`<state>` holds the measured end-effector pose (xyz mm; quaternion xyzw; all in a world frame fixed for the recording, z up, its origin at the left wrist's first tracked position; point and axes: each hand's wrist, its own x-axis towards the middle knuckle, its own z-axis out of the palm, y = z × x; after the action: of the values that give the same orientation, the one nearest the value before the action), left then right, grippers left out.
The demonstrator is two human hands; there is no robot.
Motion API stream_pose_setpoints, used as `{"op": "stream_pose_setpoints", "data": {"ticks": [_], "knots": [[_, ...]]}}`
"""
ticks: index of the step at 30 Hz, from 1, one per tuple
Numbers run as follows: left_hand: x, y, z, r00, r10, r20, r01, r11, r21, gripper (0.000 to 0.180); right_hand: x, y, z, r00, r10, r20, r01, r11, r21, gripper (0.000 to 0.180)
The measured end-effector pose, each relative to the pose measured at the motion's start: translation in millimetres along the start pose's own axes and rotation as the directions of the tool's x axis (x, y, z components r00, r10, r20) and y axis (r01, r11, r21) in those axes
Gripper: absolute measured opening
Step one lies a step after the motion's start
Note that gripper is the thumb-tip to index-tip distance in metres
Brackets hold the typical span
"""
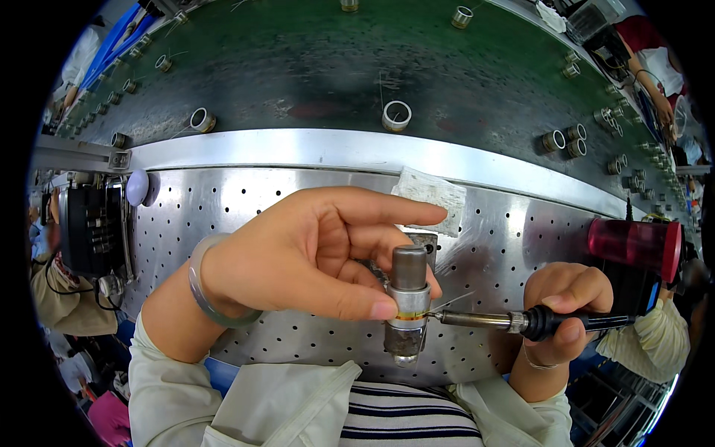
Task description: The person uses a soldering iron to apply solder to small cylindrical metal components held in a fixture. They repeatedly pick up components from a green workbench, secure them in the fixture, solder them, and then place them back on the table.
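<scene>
My left hand point(298, 257) closes its thumb and lower fingers about a metal ring point(411, 301) with an amber band, while its index finger stretches out above. The ring sits around an upright steel post point(409, 267) of a small fixture over the metal bench. In my right hand point(570, 302) is a soldering iron point(488, 321), gripped by its black handle. Its tip points left and meets the ring's amber band, or lies very close to it; contact is too small to tell. A thin wire point(454, 299) sticks out from the ring to the right.
A whitish pad point(439, 195) lies behind the fixture on the perforated metal bench point(246, 197). Beyond its rail, a green belt point(298, 82) carries several metal rings. A dark red cylinder point(633, 246) stands at right, a black box point(86, 231) at left. Other people sit on both sides.
</scene>
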<state>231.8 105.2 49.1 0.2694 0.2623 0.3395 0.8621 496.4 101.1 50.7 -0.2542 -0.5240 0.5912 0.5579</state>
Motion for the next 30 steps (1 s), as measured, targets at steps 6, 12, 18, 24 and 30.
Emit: {"op": "stream_pose_setpoints", "data": {"ticks": [6,12,18,24,30], "knots": [[0.3,-1.8,-0.8,1.000,0.004,0.010,-0.004,1.000,0.023,0.071,-1.0,2.3,-8.3,0.995,-0.003,0.099,0.002,1.000,0.015,0.031],[0.5,-3.9,-1.2,1.000,0.005,-0.010,-0.004,1.000,0.017,0.071,-0.8,3.8,-9.6,0.990,-0.023,0.137,0.025,1.000,-0.013,0.032],[0.5,-3.3,-0.1,1.000,-0.002,-0.028,0.002,1.000,0.015,0.071,-0.2,0.6,-7.0,0.988,-0.052,0.143,0.066,0.993,-0.098,0.031],[-0.8,-0.4,3.7,0.997,-0.018,-0.068,0.023,0.998,0.062,0.071,0.8,-1.3,-3.9,0.981,-0.112,0.156,0.138,0.976,-0.169,0.030],[-4.6,-1.1,11.9,0.992,-0.004,-0.126,0.016,0.996,0.091,0.069,-1.0,1.0,-8.7,0.986,-0.093,0.141,0.106,0.990,-0.088,0.032]]}}
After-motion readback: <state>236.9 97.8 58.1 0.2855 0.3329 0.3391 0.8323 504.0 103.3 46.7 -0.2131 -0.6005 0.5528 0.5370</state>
